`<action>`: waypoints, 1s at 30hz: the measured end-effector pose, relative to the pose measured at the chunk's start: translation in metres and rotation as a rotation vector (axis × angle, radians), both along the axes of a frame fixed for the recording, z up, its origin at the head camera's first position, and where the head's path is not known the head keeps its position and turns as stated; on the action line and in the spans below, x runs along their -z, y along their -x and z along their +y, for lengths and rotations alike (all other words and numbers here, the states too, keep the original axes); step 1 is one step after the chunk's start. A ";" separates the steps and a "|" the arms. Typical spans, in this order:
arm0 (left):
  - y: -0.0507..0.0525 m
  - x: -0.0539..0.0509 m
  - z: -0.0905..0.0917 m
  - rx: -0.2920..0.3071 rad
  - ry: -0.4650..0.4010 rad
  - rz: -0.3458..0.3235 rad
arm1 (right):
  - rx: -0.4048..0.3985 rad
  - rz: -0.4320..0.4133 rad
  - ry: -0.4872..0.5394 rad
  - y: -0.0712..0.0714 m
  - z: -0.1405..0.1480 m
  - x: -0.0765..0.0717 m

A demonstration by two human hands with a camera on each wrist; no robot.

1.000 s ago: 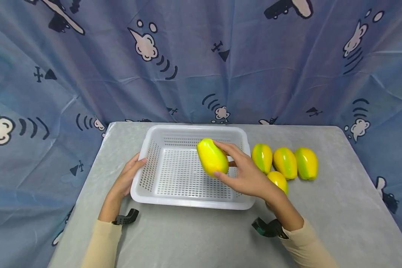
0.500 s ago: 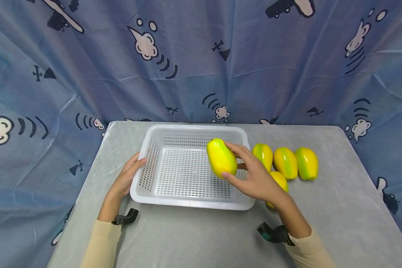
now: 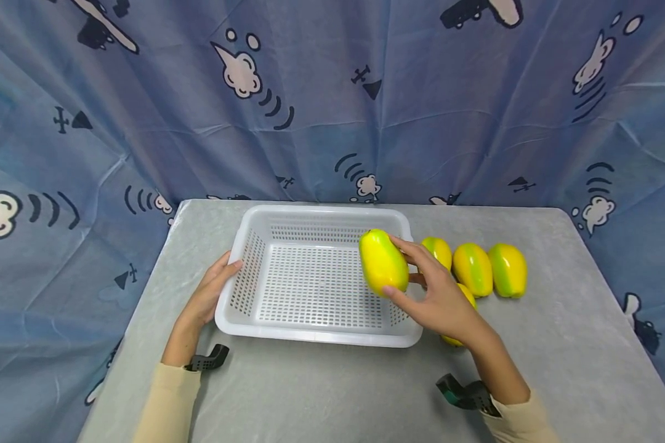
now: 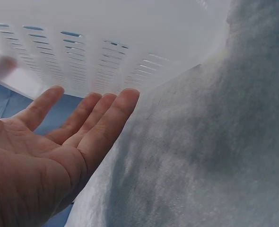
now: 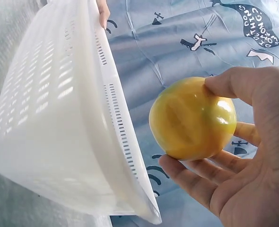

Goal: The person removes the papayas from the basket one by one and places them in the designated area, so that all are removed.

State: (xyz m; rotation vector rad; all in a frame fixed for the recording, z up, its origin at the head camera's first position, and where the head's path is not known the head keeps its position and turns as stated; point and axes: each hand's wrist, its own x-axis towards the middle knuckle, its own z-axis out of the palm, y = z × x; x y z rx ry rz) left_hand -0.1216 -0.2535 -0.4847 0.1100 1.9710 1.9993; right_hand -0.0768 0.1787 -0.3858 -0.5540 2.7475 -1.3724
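Note:
My right hand (image 3: pixel 440 298) grips a glossy yellow-green papaya (image 3: pixel 383 263) between thumb and fingers. The fruit is held up over the right part of a white plastic basket (image 3: pixel 318 337), apart from its floor. In the right wrist view the papaya (image 5: pixel 191 120) shows its rounded end, with fingertips around it. At the basket's left side, my left hand (image 3: pixel 207 292) holds the rim, thumb on top and fingers outside. The left wrist view shows those fingers (image 4: pixel 108 118) against the slotted wall (image 4: pixel 78 52).
Several more papayas lie on the grey table right of the basket, among them a middle one (image 3: pixel 473 269) and a far right one (image 3: pixel 508 271). My right hand partly covers some. A blue patterned curtain (image 3: pixel 310 123) hangs behind the table.
My right hand has moved rightward with the papaya, from near the basket's middle toward its right side. My left hand has stayed on the rim, and the basket is in place.

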 end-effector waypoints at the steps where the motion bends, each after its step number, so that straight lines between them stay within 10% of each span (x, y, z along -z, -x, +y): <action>1: 0.000 0.000 0.000 -0.001 0.004 0.001 | 0.006 -0.003 0.000 -0.001 0.001 0.000; 30: 0.003 0.003 -0.001 0.012 -0.002 -0.007 | 0.168 0.000 0.020 -0.022 0.047 0.013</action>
